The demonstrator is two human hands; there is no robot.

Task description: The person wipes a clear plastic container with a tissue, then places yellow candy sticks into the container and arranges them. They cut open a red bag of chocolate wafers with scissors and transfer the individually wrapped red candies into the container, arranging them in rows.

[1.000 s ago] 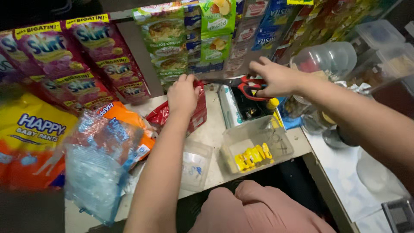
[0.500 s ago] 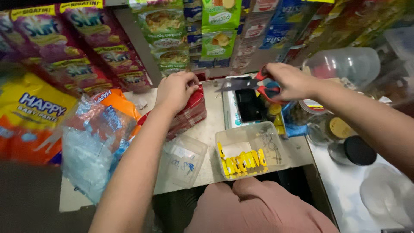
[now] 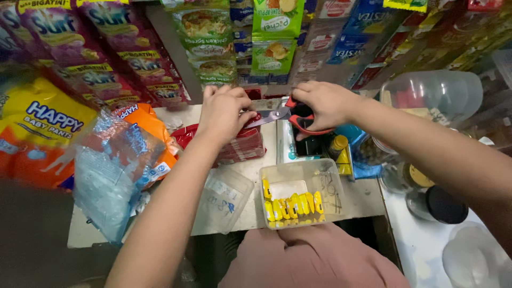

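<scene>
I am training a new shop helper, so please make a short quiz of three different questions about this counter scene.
1. True or false: the right hand holds scissors with red and black handles.
2. What does the left hand rest on? A) a red packet B) a glass jar C) a blue bag
3. What colour are the small items in the clear plastic box near the counter edge?

Key:
1. True.
2. A, the red packet, with the scissor blades pointing toward that hand.
3. Yellow; the small yellow items lie in a row.
</scene>
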